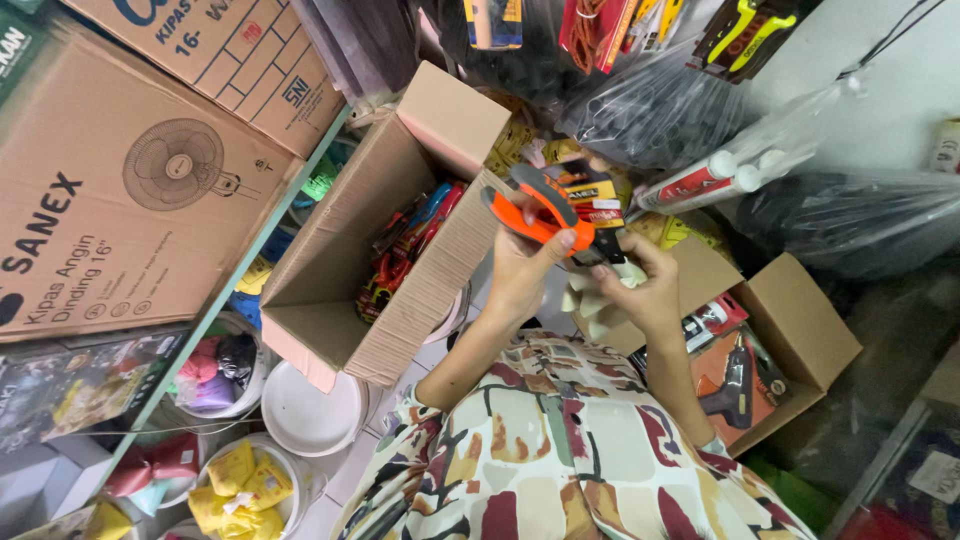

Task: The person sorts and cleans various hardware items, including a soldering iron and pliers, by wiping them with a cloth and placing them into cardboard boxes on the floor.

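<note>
head view: looks down over a patterned sleeve and both hands raised among boxes and shelves.
left hand point(520, 265): closed around the orange handle of the shears point(545, 210), thumb pressed on the upper grip.
right hand point(640, 285): curled under the dark front end of the shears, with a pale cloth point(597, 300) bunched against the fingers.
shears: held in the air between both hands, above the gap between the two open boxes; orange and grey handles point left, a printed card backing sits behind them.
cloth: touching the right hand and the shears' dark end, hanging just below them.
left box point(330, 250): open cardboard, tilted, with packaged red and blue tools lying inside, just beside the left hand.
right box point(800, 340): open cardboard near the right hand, a black glue gun point(735, 380) on an orange card inside it.
fan boxes point(110, 200): large cartons stacked on the shelf at left, well apart from the hands.
buckets point(300, 410): white, on the floor below the left box, some holding yellow and pink packets.
sealant tubes point(720, 175): white, in clear plastic, beyond the shears.
</note>
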